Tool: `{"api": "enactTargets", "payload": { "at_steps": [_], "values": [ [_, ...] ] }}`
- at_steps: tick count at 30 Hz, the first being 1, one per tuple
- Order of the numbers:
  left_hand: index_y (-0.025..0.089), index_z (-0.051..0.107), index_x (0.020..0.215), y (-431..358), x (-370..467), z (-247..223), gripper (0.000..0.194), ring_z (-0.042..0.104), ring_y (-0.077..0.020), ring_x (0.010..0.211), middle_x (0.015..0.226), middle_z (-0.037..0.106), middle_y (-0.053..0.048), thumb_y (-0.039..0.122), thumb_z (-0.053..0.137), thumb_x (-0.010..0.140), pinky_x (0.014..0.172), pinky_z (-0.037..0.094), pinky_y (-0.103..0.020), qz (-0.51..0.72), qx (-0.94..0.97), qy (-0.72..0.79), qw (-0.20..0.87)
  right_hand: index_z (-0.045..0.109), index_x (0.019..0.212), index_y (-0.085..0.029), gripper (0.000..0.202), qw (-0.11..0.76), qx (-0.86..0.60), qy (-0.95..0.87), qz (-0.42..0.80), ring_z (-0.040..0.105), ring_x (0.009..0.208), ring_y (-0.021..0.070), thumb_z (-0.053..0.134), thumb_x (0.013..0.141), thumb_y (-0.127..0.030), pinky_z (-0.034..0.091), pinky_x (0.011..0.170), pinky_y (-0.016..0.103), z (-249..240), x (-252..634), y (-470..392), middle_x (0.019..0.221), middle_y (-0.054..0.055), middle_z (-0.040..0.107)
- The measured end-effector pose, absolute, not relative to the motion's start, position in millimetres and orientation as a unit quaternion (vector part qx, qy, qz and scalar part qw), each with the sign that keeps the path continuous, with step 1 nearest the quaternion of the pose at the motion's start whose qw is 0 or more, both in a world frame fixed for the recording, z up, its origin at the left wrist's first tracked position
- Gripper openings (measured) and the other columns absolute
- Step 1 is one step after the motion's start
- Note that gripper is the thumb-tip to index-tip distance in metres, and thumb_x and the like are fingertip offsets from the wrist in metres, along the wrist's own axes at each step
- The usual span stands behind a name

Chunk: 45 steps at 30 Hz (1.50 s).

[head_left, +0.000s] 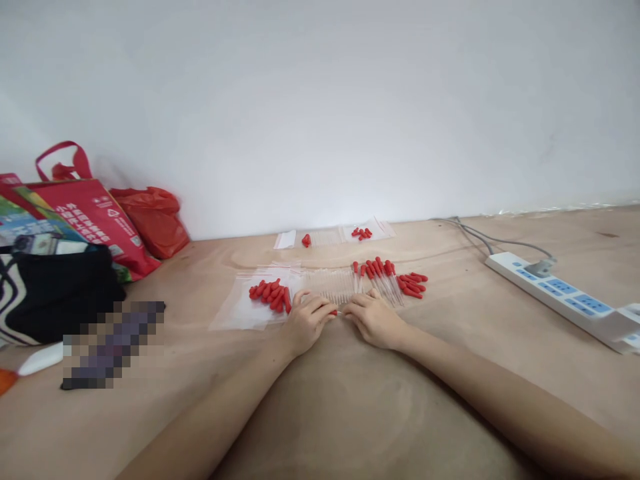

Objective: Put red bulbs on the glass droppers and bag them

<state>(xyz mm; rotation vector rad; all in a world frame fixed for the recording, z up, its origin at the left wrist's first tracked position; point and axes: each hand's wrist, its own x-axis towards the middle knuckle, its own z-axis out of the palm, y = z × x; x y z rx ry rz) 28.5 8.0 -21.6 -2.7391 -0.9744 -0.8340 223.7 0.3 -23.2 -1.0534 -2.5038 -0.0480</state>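
Note:
My left hand [306, 323] is closed on a red rubber bulb [333, 312], whose end shows at the fingertips. Opposite it, my right hand [373, 321] pinches a thin clear tube, mostly hidden by the fingers; the two meet between my hands. Just beyond lies a row of clear glass dropper tubes [333, 283]. Droppers with red bulbs fitted [380, 268] lie side by side behind my right hand. Loose red bulbs [270, 293] are heaped on clear plastic bags [233, 310] to the left, and several more bulbs [413, 285] lie at the right.
By the wall are more tubes [325, 238] and bulbs [361, 234] on plastic bags. A white power strip [555, 290] with a grey cable stands right. Red bags [95, 217], a black bag [60, 293] and a blurred-out dark flat object [115, 343] are at the left.

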Motion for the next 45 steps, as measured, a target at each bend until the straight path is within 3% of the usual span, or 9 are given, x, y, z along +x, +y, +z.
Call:
{"api": "enactTargets", "payload": {
  "at_steps": [5, 12, 17, 21, 27, 31, 40, 45],
  "values": [
    [0.013, 0.045, 0.115, 10.5, 22.8, -15.4, 0.040, 0.049, -0.0245, 0.099, 0.105, 0.056, -0.013, 0.031, 0.052, 0.080, 0.088, 0.028, -0.040, -0.324, -0.832, -0.431, 0.130, 0.056, 0.084, -0.016, 0.018, 0.253, -0.505, -0.825, -0.017, 0.054, 0.077, 0.0169, 0.039, 0.082, -0.019, 0.025, 0.068, 0.029, -15.6, 238.8, 17.1, 0.081, 0.006, 0.062],
    [0.020, 0.058, 0.087, 31.3, -6.8, 19.1, 0.019, 0.049, -0.0259, 0.095, 0.091, 0.057, -0.008, 0.033, 0.055, 0.074, 0.080, 0.030, -0.041, -0.177, -0.757, -0.624, 0.081, 0.049, 0.097, -0.016, 0.021, 0.225, -0.694, -0.684, 0.008, 0.057, 0.075, 0.0223, 0.039, 0.079, -0.021, 0.027, 0.065, 0.031, -15.6, 245.2, 42.7, 0.077, 0.006, 0.065],
    [0.021, 0.058, 0.088, 38.6, -26.4, 35.7, 0.022, 0.048, -0.0272, 0.096, 0.094, 0.057, -0.008, 0.035, 0.057, 0.071, 0.079, 0.032, -0.040, -0.073, -0.738, -0.670, 0.020, 0.052, 0.085, -0.017, 0.015, 0.185, -0.712, -0.677, -0.009, 0.057, 0.076, 0.0220, 0.040, 0.078, -0.021, 0.028, 0.066, 0.032, -17.7, 239.0, 53.3, 0.078, 0.008, 0.064],
    [0.022, 0.059, 0.091, 41.9, -32.9, 37.4, 0.023, 0.050, -0.0276, 0.096, 0.094, 0.057, -0.007, 0.032, 0.058, 0.070, 0.076, 0.034, -0.039, -0.037, -0.737, -0.675, 0.020, 0.054, 0.081, -0.018, 0.019, 0.210, -0.702, -0.680, -0.014, 0.057, 0.076, 0.0209, 0.040, 0.080, -0.029, 0.028, 0.068, 0.032, -18.5, 238.6, 56.1, 0.078, 0.007, 0.065],
    [0.020, 0.059, 0.086, 44.4, -34.8, 36.4, 0.020, 0.053, -0.0232, 0.088, 0.086, 0.057, -0.006, 0.030, 0.060, 0.069, 0.070, 0.038, -0.030, -0.038, -0.748, -0.662, 0.009, 0.060, 0.074, -0.021, 0.024, 0.202, -0.674, -0.710, -0.012, 0.056, 0.077, 0.0197, 0.041, 0.081, -0.033, 0.028, 0.075, 0.034, -17.4, 234.9, 53.5, 0.082, 0.004, 0.066],
    [0.019, 0.059, 0.083, 45.1, -35.7, 34.8, 0.021, 0.054, -0.0210, 0.084, 0.084, 0.056, -0.005, 0.030, 0.062, 0.066, 0.067, 0.040, -0.027, -0.048, -0.755, -0.654, 0.001, 0.063, 0.071, -0.017, 0.039, 0.161, -0.699, -0.697, -0.020, 0.057, 0.075, 0.0214, 0.032, 0.085, -0.035, 0.027, 0.077, 0.038, -13.8, 228.1, 54.8, 0.079, 0.010, 0.066],
    [0.019, 0.059, 0.082, 46.5, -38.7, 35.1, 0.017, 0.056, -0.0191, 0.080, 0.083, 0.059, -0.004, 0.027, 0.061, 0.068, 0.065, 0.040, -0.025, -0.051, -0.755, -0.654, -0.012, 0.067, 0.078, -0.016, 0.027, 0.059, -0.727, -0.684, 0.002, 0.056, 0.085, 0.0268, 0.041, 0.077, -0.012, 0.021, 0.078, 0.044, -9.5, 211.6, 67.6, 0.083, 0.013, 0.066],
    [0.017, 0.058, 0.076, 44.9, -37.7, 37.5, 0.011, 0.057, -0.0191, 0.076, 0.076, 0.062, -0.003, 0.024, 0.060, 0.068, 0.062, 0.038, -0.025, -0.071, -0.743, -0.665, -0.026, 0.067, 0.077, -0.015, 0.028, 0.054, -0.726, -0.685, 0.004, 0.057, 0.080, 0.0255, 0.039, 0.078, -0.015, 0.021, 0.079, 0.044, -8.9, 212.3, 61.9, 0.081, 0.014, 0.066]
  ]
}}
